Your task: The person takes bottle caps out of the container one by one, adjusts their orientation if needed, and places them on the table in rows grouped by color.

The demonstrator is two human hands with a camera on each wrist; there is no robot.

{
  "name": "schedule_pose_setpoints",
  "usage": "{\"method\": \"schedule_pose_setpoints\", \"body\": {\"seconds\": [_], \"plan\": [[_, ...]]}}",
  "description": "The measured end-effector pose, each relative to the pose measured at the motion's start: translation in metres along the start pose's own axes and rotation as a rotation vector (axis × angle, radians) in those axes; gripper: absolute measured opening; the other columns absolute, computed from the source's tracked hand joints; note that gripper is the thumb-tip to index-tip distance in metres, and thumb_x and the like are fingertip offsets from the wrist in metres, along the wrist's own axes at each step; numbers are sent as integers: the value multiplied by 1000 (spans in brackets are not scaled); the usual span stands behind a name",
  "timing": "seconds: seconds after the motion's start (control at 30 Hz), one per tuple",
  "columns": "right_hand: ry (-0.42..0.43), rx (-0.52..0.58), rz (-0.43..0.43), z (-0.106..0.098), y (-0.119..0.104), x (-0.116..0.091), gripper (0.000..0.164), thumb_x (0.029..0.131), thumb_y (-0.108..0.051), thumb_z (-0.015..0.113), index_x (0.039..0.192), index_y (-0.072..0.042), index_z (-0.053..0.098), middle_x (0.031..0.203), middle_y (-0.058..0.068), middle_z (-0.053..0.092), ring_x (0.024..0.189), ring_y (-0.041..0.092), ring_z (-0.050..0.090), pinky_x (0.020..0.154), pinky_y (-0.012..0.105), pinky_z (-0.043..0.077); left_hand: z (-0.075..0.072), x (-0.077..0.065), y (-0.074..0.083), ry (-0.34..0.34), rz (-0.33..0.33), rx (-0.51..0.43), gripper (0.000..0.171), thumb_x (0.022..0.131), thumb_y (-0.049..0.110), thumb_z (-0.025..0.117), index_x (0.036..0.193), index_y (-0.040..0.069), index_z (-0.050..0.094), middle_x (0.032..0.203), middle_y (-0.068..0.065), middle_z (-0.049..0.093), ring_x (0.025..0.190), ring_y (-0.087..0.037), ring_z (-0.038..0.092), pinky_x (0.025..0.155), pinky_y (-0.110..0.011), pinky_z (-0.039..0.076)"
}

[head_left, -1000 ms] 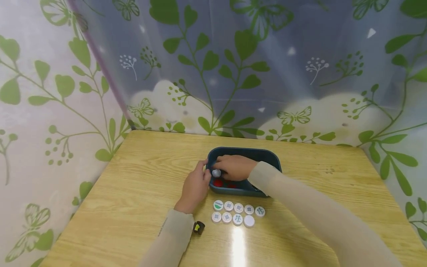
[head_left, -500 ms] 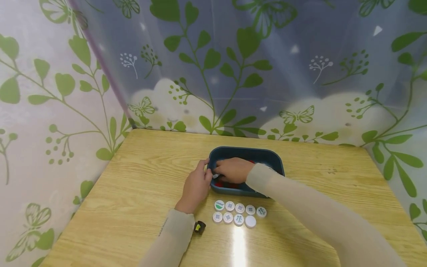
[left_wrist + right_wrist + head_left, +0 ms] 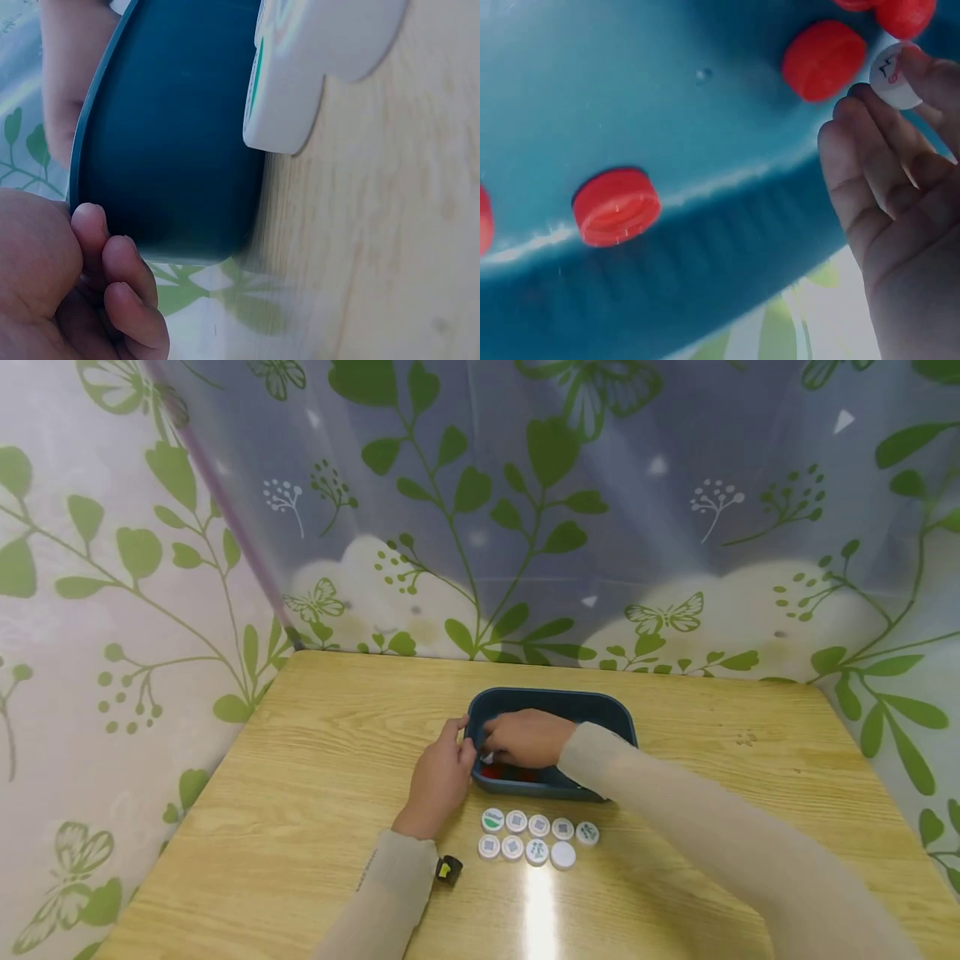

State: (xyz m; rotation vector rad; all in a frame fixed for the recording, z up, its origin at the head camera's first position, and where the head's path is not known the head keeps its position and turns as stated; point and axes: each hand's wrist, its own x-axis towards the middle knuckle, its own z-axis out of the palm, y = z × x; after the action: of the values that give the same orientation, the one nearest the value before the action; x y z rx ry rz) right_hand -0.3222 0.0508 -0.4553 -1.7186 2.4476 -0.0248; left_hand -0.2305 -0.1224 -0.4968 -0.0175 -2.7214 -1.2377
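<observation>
The dark blue bin (image 3: pixel 547 790) stands on the wooden table (image 3: pixel 337 752). My left hand (image 3: pixel 438 781) holds its left end by the rim, fingertips against the outer wall in the left wrist view. My right hand (image 3: pixel 528 737) reaches down inside the bin near that end. Between its thumb and fingers it pinches a white bottle cap (image 3: pixel 889 84) with black and red marks on top. Red bottle caps (image 3: pixel 823 61) lie on the bin floor around the hand; one red cap (image 3: pixel 616 208) lies by the wall. My right forearm hides part of the bin.
White bottle caps, some printed, lie in two rows on the table in front of the bin, among them a green-and-white cap (image 3: pixel 492 820) and a plain white cap (image 3: pixel 562 856). A patterned curtain (image 3: pixel 480 527) hangs behind the table.
Inside the bin, the right hand has shifted slightly and the white cap in its fingers has tilted. My left hand stays at the rim.
</observation>
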Motion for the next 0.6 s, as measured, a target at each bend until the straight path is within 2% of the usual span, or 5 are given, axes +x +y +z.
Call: {"method": "schedule_pose_setpoints", "body": {"seconds": [0.13,0.27,0.43,0.6], "plan": [[66,50,24,-18,0,-23,10,99,-23,72,106,-22,78,97,-5,63,83,13,57,75,31,51,0,0,2,0,-7,-15,41,108,17,50,148,9,51,68,2,60,53,-12,55,52,-31,44],[132,146,104,-31,-6,-57,11,97,-23,73,107,-19,78,100,-4,62,86,15,60,76,31,52,0,1,2,2,-8,-10,42,107,19,52,148,9,52,67,2,58,54,-12,54,53,-31,44],[201,204,165,-24,-10,-107,13,97,-19,74,109,-16,75,111,-4,65,92,12,66,80,31,56,2,1,2,-3,-17,-9,42,107,19,52,149,11,51,67,2,58,55,-12,56,55,-31,44],[226,292,227,-17,-19,-152,16,96,-16,75,111,-22,73,127,0,69,97,7,69,79,30,57,2,0,1,-1,-20,-7,42,107,19,52,148,9,51,67,1,57,56,-12,56,56,-31,45]]}}
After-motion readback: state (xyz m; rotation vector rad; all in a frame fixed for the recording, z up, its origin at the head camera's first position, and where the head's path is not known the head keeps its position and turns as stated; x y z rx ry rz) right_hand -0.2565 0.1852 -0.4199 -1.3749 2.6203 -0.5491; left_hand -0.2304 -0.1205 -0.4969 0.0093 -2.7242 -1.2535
